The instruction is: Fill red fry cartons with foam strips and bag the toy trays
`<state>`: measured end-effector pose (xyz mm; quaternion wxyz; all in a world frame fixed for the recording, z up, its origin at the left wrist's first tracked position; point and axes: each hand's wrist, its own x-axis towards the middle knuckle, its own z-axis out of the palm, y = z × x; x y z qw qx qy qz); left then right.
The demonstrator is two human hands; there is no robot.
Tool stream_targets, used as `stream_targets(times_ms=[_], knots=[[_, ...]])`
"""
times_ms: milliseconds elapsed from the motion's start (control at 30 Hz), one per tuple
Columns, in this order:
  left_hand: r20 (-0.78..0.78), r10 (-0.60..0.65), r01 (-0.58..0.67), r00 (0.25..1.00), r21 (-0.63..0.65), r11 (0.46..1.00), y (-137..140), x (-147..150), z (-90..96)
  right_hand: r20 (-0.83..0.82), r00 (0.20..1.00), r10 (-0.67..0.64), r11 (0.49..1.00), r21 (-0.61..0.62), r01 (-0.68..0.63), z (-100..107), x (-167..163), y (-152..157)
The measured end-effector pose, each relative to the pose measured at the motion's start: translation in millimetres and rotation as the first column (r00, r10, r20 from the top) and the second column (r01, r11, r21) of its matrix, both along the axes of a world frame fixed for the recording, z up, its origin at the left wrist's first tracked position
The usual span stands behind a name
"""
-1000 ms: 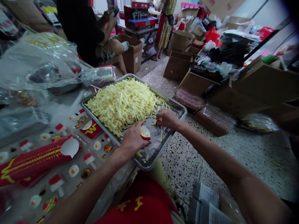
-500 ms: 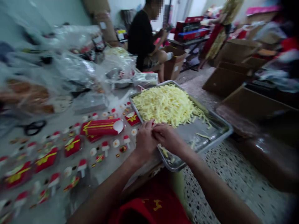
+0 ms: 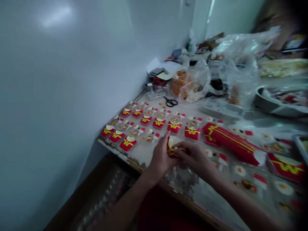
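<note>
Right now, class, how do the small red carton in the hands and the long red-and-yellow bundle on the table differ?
The small red carton is held in the left hand; the long red-and-yellow bundle lies on the table.
The bundle is much longer than the carton.
Both show red sides.

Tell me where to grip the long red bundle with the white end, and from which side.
Probably best around the middle of the long red bundle, coming from above, thumb and fingers across its narrow width. It lies flat, lengthwise on a slant, with its top uncovered; its left end overlaps another red packet, so avoid gripping there.
</note>
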<state>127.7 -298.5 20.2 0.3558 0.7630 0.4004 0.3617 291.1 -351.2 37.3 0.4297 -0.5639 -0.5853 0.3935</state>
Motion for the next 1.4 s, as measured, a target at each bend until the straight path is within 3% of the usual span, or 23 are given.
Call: stream_targets(times_ms=[67, 167, 200, 267, 333, 433, 500, 600, 667, 733, 900, 1033, 1100, 1267, 1400], knots=[[-0.133, 0.035, -0.027, 0.99, 0.062, 0.998, 29, -67, 0.2, -0.058, 0.997, 0.054, 0.993, -0.099, -0.059, -7, -35, 39], [-0.173, 0.334, -0.283, 0.927, 0.263, 0.922, 65, -154, -4.9, 0.087, 0.986, 0.14, 0.976, -0.177, -0.123, -22, -65, 80], [-0.159, 0.379, -0.321, 0.912, 0.301, 0.898, 73, -174, -8.9, 0.156, 0.974, 0.165, 0.972, -0.193, -0.134, -27, -71, 88], [-0.181, 0.34, -0.269, 0.923, 0.329, 0.905, 79, -193, -20.4, 0.238, 0.955, 0.176, 0.969, -0.212, -0.126, -38, -79, 96], [-0.264, 0.164, -0.068, 0.95, 0.339, 0.938, 76, -191, -34.7, 0.242, 0.953, 0.182, 0.962, -0.246, -0.121, -46, -87, 97], [-0.394, -0.023, 0.189, 0.919, 0.388, 0.902, 65, -169, -57.1, 0.27, 0.936, 0.225, 0.95, -0.277, -0.148, -50, -103, 94], [-0.418, -0.026, 0.217, 0.908, 0.416, 0.883, 59, -158, -69.8, 0.418, 0.87, 0.261, 0.955, -0.245, -0.169, -49, -115, 92], [-0.396, 0.009, 0.172, 0.918, 0.421, 0.891, 58, -151, -81.9, 0.72, 0.639, 0.271, 0.962, -0.192, -0.193, -45, -128, 89], [-0.381, 0.027, 0.151, 0.924, 0.429, 0.89, 59, -149, -85.0, 0.836, 0.489, 0.247, 0.961, -0.148, -0.233, -42, -132, 87], [-0.376, 0.044, 0.134, 0.925, 0.433, 0.891, 61, -149, -85.2, 0.885, 0.414, 0.213, 0.951, -0.091, -0.294, -42, -132, 85], [-0.427, 0.131, 0.095, 0.895, 0.468, 0.879, 55, -160, -79.0, 0.876, 0.43, 0.22, 0.945, -0.081, -0.318, -48, -125, 86], [-0.332, 0.44, -0.181, 0.835, 0.589, 0.788, 51, -181, -79.1, 0.861, 0.48, 0.166, 0.951, -0.011, -0.309, -51, -118, 84], [-0.336, 0.507, -0.246, 0.794, 0.585, 0.773, 54, -189, -84.4, 0.858, 0.499, 0.124, 0.95, 0.042, -0.309, -49, -115, 82], [-0.445, 0.432, -0.141, 0.784, 0.551, 0.823, 68, -191, -95.6, 0.908, 0.402, 0.118, 0.881, 0.09, -0.464, -48, -119, 76], [-0.436, 0.428, -0.125, 0.792, 0.57, 0.812, 65, -187, -92.0, 0.923, 0.369, 0.109, 0.868, 0.092, -0.487, -44, -124, 76]])
